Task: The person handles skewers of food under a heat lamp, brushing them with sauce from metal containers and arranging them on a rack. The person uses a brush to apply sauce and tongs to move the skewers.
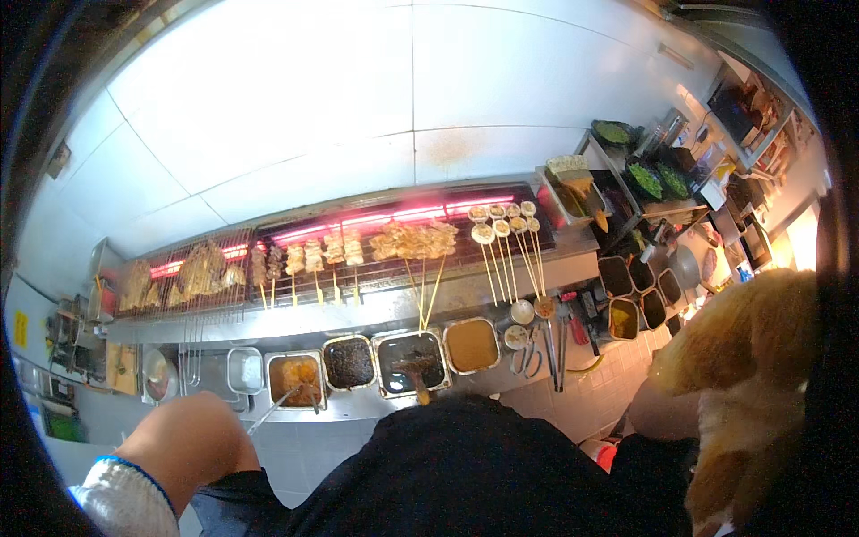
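At the lower left, a white knit glove with a blue cuff covers my left hand (pixel 124 500). Its fingers run into the dark picture rim. My right hand (pixel 738 335), in a brown-stained glove, is raised close to the camera at the right; its fingers are blurred. I see nothing held in either hand. Before me stretches a grill (pixel 463 262) with glowing red heating tubes. On it lie skewers of pale meat chunks (pixel 314 256), a wide browned piece on several sticks (pixel 416 241), and round slices on skewers (pixel 483 233). A wire grilling basket (pixel 201 278) holds browned food at the left.
Along the counter front stand metal pans of dark sauce (pixel 392 349), brown sauce (pixel 472 346) and orange liquid (pixel 295 369). A brush (pixel 419 382) rests in the dark sauce. Tongs (pixel 556 356) and scissors (pixel 530 359) hang beside small cups (pixel 522 311). Sauce containers (pixel 624 319) stand farther right.
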A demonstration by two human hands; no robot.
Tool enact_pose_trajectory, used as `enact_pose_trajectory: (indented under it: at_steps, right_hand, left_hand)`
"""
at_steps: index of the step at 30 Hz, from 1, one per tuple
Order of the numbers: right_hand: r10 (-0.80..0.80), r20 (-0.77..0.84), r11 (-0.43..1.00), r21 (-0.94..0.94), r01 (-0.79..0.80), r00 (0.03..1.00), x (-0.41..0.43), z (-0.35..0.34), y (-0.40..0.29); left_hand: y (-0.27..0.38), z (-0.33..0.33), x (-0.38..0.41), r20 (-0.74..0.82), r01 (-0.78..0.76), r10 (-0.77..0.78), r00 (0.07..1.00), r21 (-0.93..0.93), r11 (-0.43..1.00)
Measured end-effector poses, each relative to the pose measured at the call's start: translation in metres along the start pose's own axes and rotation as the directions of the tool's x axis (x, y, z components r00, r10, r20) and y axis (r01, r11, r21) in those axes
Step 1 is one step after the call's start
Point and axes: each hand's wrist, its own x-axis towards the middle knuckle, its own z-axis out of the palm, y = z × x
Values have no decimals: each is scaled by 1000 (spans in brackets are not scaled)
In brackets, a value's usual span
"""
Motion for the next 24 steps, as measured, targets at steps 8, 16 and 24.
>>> enact_pose_trajectory:
  at_steps: [8, 16, 24]
  right_hand:
    - [23, -59, 999, 25, -21, 998, -5, 5, -9]
    - [44, -65, 997, 58, -40, 997, -7, 13, -17]
    - [93, -79, 995, 48, -90, 992, -20, 20, -14]
  left_hand:
    - [18, -33, -23, -25, 89, -91, 996, -61, 994]
    - [21, -6, -29, -29, 99, -105, 994, -163, 982]
    - [12, 19, -26, -25, 106, -117, 993, -270, 957]
